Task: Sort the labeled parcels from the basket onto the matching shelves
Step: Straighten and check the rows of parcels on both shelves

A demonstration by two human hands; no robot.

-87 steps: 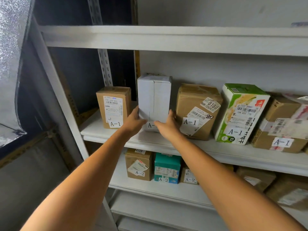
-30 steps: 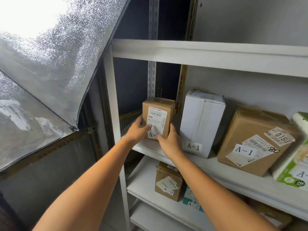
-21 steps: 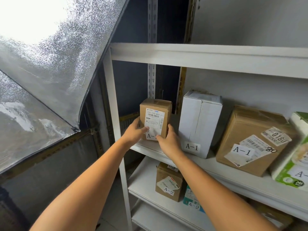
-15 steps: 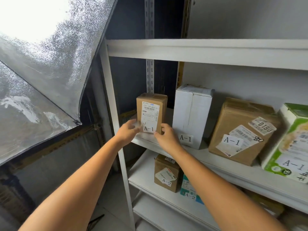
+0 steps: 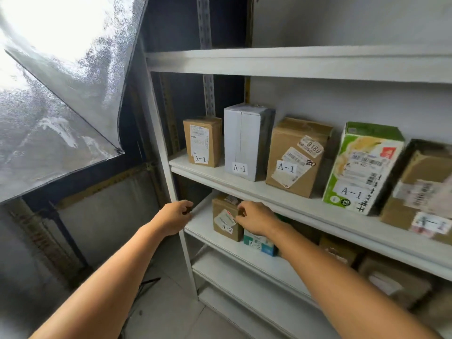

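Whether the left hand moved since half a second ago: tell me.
Yes. The left hand dropped off the small A-1 box to below the shelf edge.

Head view, one wide-angle camera, worn on the person's head. Faces forward and slightly down at a white metal shelving unit (image 5: 293,62), seen obliquely from its left end. Range: close, within arm's reach. Two bare forearms (image 5: 117,277) enter from the bottom edge. A crinkled silver foil sheet (image 5: 61,94) fills the upper left.
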